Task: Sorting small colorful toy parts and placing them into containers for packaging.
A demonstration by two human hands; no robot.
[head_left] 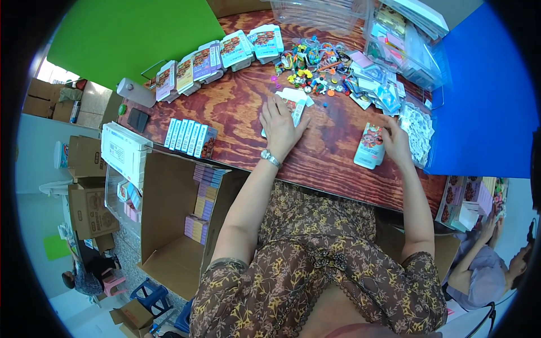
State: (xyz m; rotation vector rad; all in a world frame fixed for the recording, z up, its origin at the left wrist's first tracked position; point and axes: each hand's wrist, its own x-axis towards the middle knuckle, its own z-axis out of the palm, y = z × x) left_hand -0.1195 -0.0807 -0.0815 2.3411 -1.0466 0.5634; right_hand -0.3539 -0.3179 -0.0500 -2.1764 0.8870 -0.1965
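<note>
My left hand (278, 125) lies palm down with fingers stretched over a small flat white-and-green printed carton (297, 105), whose flap end sticks out past the fingers. The rest of that carton is hidden beneath the hand. To the right, my right hand (398, 141) has its fingers bent against the edge of a pale green printed carton (369, 147) with a red cartoon picture. That carton lies near the table's front edge. Beyond the hands, a heap of small colourful toys and trinkets (315, 65) is spread out.
Stacks of flat cartons (205, 61) line the far left, and a row of filled boxes (190, 137) stands left. Cards and packets (377, 84) and a pile of small white pieces (416, 135) lie right. An open cardboard box (169, 225) sits below the table's left edge.
</note>
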